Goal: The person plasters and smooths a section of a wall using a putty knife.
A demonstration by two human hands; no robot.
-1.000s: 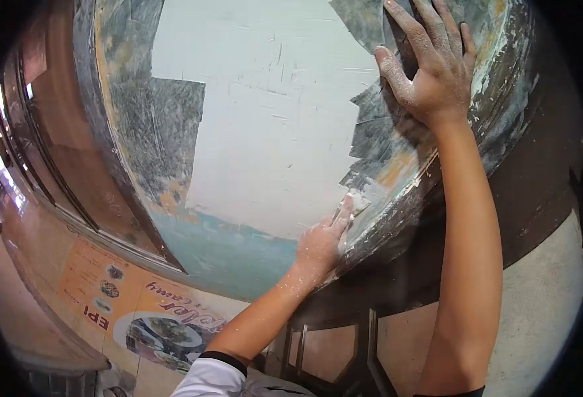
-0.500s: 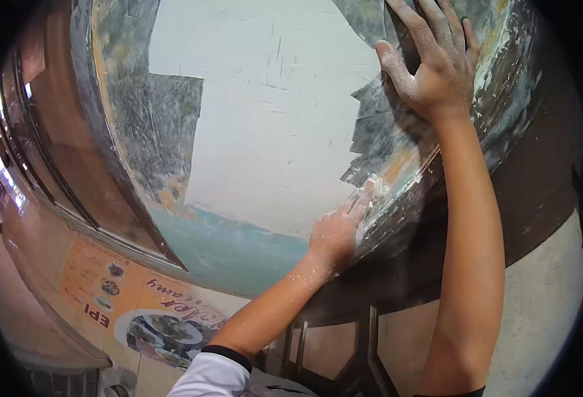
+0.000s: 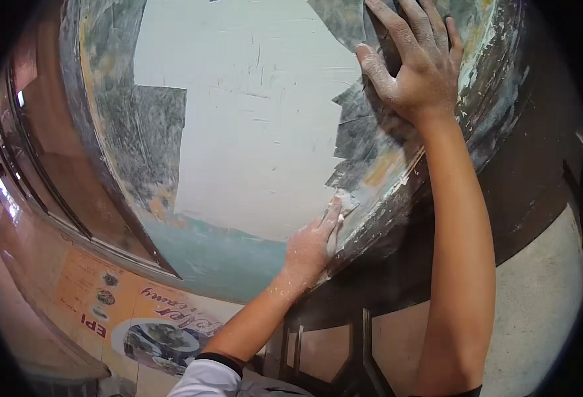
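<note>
A large panel with a smooth white coated area [image 3: 238, 139] and dark grey rough patches [image 3: 157, 122] fills the middle and top. My right hand [image 3: 424, 73], dusted white, lies flat with fingers spread near the panel's right edge. Lower down, my left hand [image 3: 310, 248] is closed, its index finger stretched along a small flat tool smeared white [image 3: 345, 200]. Most of that tool is hidden by the fingers, so its exact kind does not show. It touches the panel beside the lowest grey patch, where white paste marks the rim [image 3: 387, 195].
A pale green band [image 3: 232, 261] borders the panel's lower end. An orange poster with food pictures [image 3: 99, 291] lies at the lower left. Brown frames [image 3: 73, 145] run along the left. Dark bars [image 3: 364, 344] stand below, and a dark brown surface [image 3: 523, 192] is on the right.
The view has shifted slightly, moving the panel left and down in the picture. My left hand has slid a little left and down with the white-smeared tool. My right hand stays flat.
</note>
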